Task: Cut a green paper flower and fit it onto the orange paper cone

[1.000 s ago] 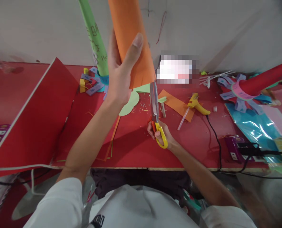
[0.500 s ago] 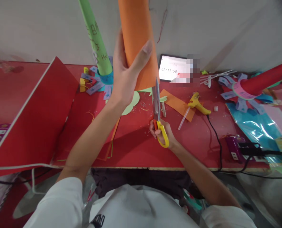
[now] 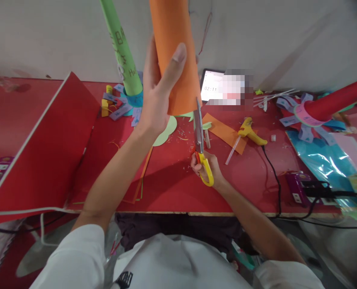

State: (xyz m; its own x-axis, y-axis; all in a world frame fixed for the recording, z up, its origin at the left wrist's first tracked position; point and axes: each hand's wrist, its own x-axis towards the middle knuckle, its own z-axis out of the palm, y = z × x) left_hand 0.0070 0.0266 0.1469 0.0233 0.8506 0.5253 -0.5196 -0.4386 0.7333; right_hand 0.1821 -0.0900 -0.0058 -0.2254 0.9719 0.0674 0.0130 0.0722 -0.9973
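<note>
My left hand (image 3: 159, 94) is wrapped round a rolled tube of orange paper (image 3: 174, 36), thumb across its front and fingers behind. The tube leans upright above the table and its top runs out of view. In my right hand (image 3: 210, 166) is a pair of scissors (image 3: 199, 132) with yellow and red handles. The blades point up, their tips at the lower right edge of the orange tube. Pale green paper (image 3: 166, 132) lies on the table beneath the tube, partly hidden by my left wrist.
A green paper tube (image 3: 124, 56) stands back left, and a red tube (image 3: 341, 100) leans at the right. A yellow glue gun (image 3: 250, 132) lies beside an orange strip (image 3: 223, 130). A tablet (image 3: 211, 86) rests by the wall. A red board (image 3: 55, 148) stands left; a purple power socket (image 3: 299, 188) sits right.
My left thumb has moved up and slightly left on the orange tube. The tube's lower edge has turned or tilted a little. The scissors have barely moved.
</note>
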